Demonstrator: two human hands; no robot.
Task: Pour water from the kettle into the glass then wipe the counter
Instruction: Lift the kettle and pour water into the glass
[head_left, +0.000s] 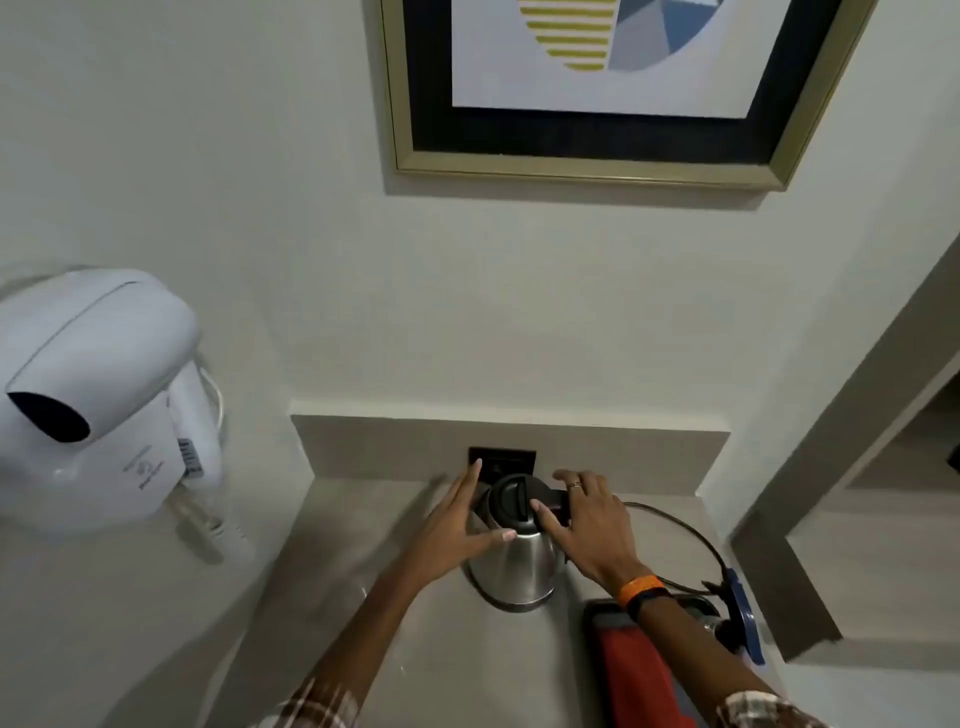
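A stainless steel kettle (514, 564) with a black lid stands upright on the grey counter (363, 525), close to the back wall. My left hand (457, 530) lies against the kettle's left side with its fingers spread and the thumb resting on the metal body. From the right, my right hand (589, 525) is laid over the kettle's black handle, thumb on the lid's edge. A red cloth (623, 665) lies in a dark tray (592, 618) at the front right, partly under my right forearm. I cannot make out a glass.
A black wall socket (501, 457) sits just behind the kettle. A black cord (691, 535) curves across the counter's right side toward a blue object (745, 623). A white hair dryer (98, 395) hangs on the left wall. Above hangs a framed picture (597, 130).
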